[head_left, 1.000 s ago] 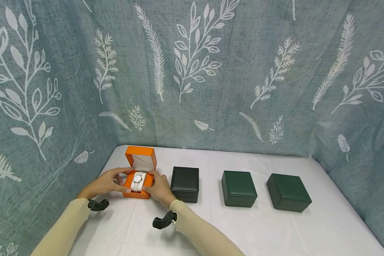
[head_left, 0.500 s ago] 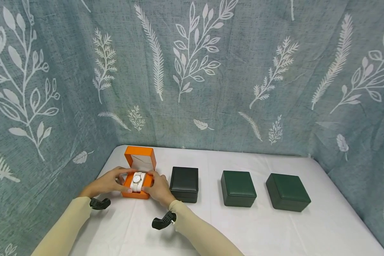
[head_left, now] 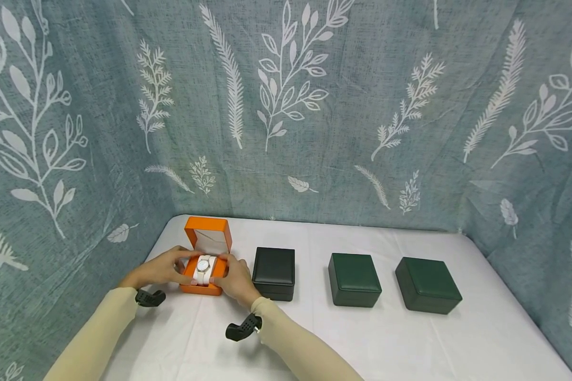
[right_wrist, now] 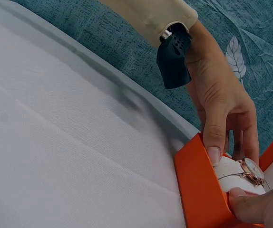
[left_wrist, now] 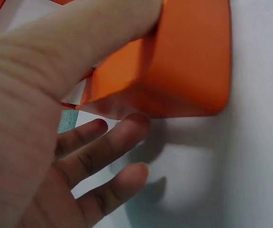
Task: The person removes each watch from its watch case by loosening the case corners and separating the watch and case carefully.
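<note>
An orange watch box point(head_left: 200, 289) stands with its lid point(head_left: 206, 224) raised at the table's left. Inside, a white watch cushion point(right_wrist: 230, 181) bears a wristwatch point(head_left: 203, 266) with a white strap and a round pale dial in a gold-coloured case. My left hand point(head_left: 161, 268) pinches the cushion's left end, thumb at the front and index finger at the back. The other left fingers point(left_wrist: 122, 183) spread outside the box wall. From the opposite side, my right hand point(head_left: 237, 279) pinches the cushion's right end with its thumb point(right_wrist: 214, 142) down inside the rim.
A black box point(head_left: 274, 272) sits just right of the right hand, its lid down. Farther right stand two closed green boxes, one square-on point(head_left: 355, 279) and one turned point(head_left: 428, 286). White cloth point(head_left: 314, 338) covers the table; a patterned curtain point(head_left: 333, 159) rises behind and beside it.
Both hands keep their places at the cushion, with only a slight shift of the left wrist. The whole head view drifts slightly; the boxes stay put.
</note>
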A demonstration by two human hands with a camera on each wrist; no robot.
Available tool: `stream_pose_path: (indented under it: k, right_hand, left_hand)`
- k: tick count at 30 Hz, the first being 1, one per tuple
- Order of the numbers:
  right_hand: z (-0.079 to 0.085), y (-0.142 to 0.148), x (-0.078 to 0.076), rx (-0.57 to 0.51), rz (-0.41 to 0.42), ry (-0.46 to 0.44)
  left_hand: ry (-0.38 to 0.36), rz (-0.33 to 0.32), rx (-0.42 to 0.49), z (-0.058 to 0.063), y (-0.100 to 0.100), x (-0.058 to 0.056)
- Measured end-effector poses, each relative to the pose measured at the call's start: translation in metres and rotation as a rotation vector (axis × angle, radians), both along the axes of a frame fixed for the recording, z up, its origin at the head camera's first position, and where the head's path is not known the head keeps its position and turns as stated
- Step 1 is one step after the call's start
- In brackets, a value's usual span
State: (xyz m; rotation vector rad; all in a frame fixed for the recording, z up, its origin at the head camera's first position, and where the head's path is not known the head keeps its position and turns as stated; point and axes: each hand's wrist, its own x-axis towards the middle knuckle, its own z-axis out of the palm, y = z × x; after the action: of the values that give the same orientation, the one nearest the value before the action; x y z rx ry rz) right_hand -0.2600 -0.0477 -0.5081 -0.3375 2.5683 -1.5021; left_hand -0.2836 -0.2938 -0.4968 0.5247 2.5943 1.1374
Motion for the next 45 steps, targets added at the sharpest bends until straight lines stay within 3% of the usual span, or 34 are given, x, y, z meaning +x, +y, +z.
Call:
stream_pose_path:
  k: [9,15,21,28,36,45]
  right_hand:
    - [0.000,0.001,0.000,-0.005,-0.002,-0.001]
    - [0.001,0.001,0.000,0.010,0.001,0.005]
    - [0.001,0.002,0.001,0.012,0.008,0.002]
    - [0.002,0.002,0.001,0.023,0.013,0.012]
    - [0.003,-0.001,0.003,0.060,0.012,0.042]
    - [0.005,-0.002,0.005,0.071,-0.001,0.041]
  left_hand:
    - [0.185,-0.072,-0.145,0.008,0.009,-0.004]
    - [0.270,-0.058,-0.198,0.010,0.011,-0.004]
    - [0.283,-0.039,-0.171,0.011,0.012,0.002]
    - [0.227,-0.006,-0.173,0.012,0.014,0.002]
    - [0.218,-0.008,-0.195,0.013,0.014,0.000]
    - [0.176,-0.026,-0.158,0.015,0.015,-0.003]
